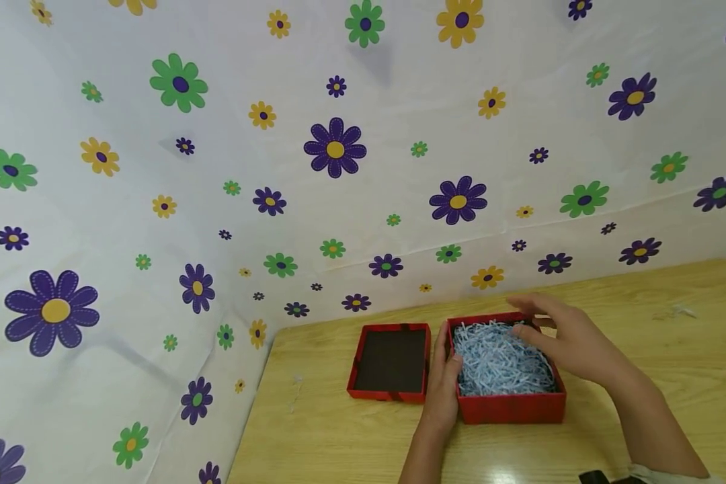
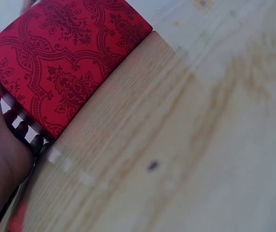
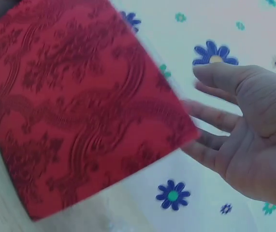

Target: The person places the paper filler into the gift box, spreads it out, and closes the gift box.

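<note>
A red box (image 1: 513,409) with a dark damask pattern, its patterned front wall (image 2: 75,53) filling much of both wrist views, stands on the table, filled with pale blue shredded paper (image 1: 502,359). My left hand (image 1: 443,386) lies along the box's left wall, fingers extended toward the back and thumb at the rim. Over the far right corner, my right hand (image 1: 565,339) hovers with fingers spread and loosely bent, thumb above the shredded paper. In the right wrist view this hand (image 3: 258,121) has its fingers behind the box's edge, holding nothing.
Left of the box lies a matching red lid (image 1: 389,396), dark inside face up. The wooden table (image 1: 327,437) meets a white flower-printed sheet (image 1: 387,161) at the back and left. A small pale scrap (image 1: 685,310) lies at the back right.
</note>
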{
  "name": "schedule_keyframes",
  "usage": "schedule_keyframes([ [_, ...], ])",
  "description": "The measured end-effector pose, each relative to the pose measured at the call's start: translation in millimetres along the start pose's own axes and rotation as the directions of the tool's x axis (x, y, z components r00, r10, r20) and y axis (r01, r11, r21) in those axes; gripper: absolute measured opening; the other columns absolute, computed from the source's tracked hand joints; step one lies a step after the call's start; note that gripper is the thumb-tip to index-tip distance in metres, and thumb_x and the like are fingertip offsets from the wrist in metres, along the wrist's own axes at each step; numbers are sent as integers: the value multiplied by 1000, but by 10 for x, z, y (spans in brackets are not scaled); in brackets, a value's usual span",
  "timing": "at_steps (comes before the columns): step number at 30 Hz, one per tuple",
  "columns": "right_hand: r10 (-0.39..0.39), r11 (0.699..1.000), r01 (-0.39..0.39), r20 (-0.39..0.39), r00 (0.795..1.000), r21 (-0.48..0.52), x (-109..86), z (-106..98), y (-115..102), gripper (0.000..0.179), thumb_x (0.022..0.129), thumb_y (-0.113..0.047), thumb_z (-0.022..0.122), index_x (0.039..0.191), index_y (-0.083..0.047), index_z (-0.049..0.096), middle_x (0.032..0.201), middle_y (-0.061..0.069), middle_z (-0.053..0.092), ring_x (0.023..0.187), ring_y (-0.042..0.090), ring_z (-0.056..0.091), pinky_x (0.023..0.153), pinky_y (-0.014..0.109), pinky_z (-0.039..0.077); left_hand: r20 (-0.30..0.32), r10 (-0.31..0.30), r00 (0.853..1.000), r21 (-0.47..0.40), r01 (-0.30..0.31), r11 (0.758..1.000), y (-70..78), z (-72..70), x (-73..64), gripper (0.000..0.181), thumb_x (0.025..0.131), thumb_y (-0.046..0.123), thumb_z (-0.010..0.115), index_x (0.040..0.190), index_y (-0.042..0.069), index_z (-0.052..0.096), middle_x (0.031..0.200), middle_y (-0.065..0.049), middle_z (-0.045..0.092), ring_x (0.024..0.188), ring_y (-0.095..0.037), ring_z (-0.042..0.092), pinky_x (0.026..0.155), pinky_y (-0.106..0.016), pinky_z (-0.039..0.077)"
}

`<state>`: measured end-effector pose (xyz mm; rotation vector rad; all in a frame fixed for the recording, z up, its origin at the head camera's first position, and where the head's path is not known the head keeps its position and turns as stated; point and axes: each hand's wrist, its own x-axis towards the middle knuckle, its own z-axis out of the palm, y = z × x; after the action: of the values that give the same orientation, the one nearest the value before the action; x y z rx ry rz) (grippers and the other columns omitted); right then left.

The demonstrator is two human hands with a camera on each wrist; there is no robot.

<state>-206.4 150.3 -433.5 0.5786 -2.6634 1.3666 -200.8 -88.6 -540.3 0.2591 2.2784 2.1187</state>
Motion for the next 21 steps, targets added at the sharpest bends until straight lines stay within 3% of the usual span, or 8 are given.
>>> schedule_keyframes([
  [4,116,992,-116,-3,993,39,-22,-61,113,67,106,-24,65,160,1,35,154,34,45,134,58,50,99,68,51,0,-8,1000,5,8,1000,-4,9,0,62,105,43,40,164,53,23,173,13,19,160,-25,17,122,-72,16],
  [8,200,978,-203,75,977,37,-80,-144,205,63,108,-28,61,154,9,40,144,36,52,122,54,60,91,61,58,0,-8,1000,4,8,1000,-3,18,6,61,106,44,40,163,55,24,172,16,20,160,-24,17,122,-71,17],
  [12,269,944,-310,282,921,112,-99,-223,278,65,108,-29,61,150,15,40,133,38,59,102,35,72,81,50,64,-19,-19,1000,-13,19,1000,18,21,21,60,105,42,42,160,58,27,170,19,22,160,-22,19,123,-70,17],
  [15,294,907,-379,368,882,183,-96,-244,309,71,106,-27,64,153,15,32,131,38,59,99,31,74,78,49,64,-36,-19,999,-33,18,999,27,26,30,58,106,39,43,160,57,30,170,18,24,159,-22,22,124,-67,20],
  [21,298,919,-360,317,900,161,-92,-200,321,65,104,-14,63,152,16,33,127,39,59,90,29,74,69,45,65,-107,36,994,-77,-44,996,29,76,-6,52,110,30,49,161,35,40,165,2,39,152,-31,38,118,-51,41],
])
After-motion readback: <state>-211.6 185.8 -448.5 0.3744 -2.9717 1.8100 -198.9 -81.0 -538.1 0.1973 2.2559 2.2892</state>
